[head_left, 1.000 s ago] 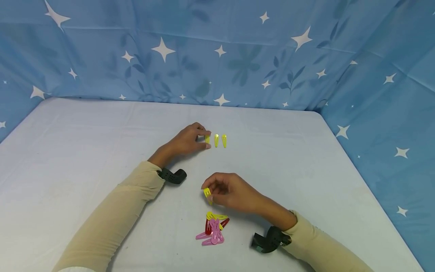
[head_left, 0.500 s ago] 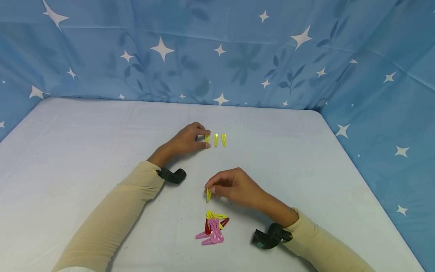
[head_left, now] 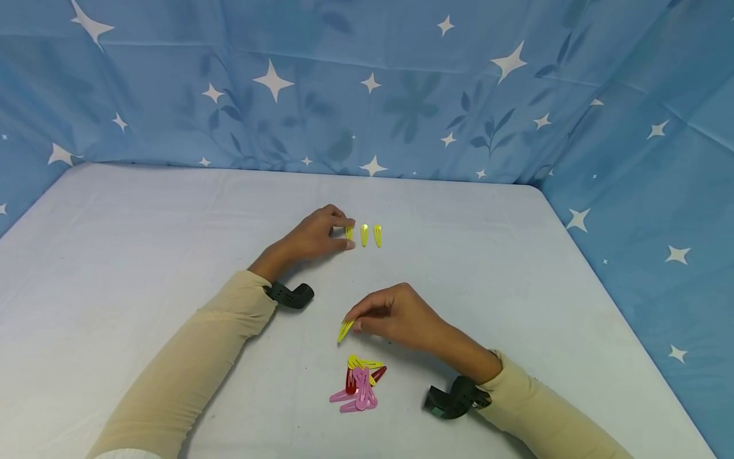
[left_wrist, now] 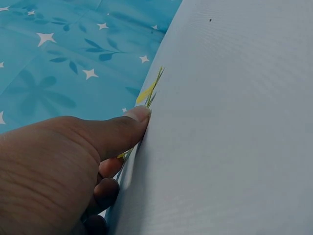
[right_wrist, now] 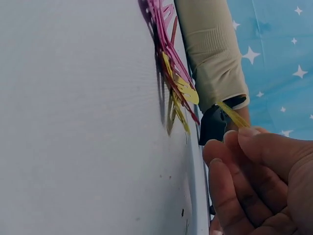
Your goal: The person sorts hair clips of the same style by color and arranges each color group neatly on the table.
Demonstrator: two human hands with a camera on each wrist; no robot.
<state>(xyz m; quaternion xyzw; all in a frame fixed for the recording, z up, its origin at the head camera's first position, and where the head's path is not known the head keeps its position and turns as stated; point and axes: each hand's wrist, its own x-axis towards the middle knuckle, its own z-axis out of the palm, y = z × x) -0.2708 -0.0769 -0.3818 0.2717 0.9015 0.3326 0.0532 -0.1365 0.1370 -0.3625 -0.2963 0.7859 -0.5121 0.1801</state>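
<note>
You seem to be partway through lining up yellow clips: three are lying side by side on the desk (head_left: 516, 268). Your left hand (head_left: 318, 234) is pinching the end clip (head_left: 349, 232) lengthwise between thumb and finger, while the middle clip (head_left: 364, 235) and the outer clip (head_left: 378, 236) are lying just right of its fingertips. Your right hand (head_left: 395, 317) is grasping a fourth yellow clip (head_left: 345, 331), tilted between thumb and fingers and not yet joining the others. What is left is lying in a pile on your side of that hand: more yellow clips (head_left: 371, 365), red clips (head_left: 351, 382) and pink clips (head_left: 363, 390), overlapping too much for a firm count. No red or pink is showing in the line.
</note>
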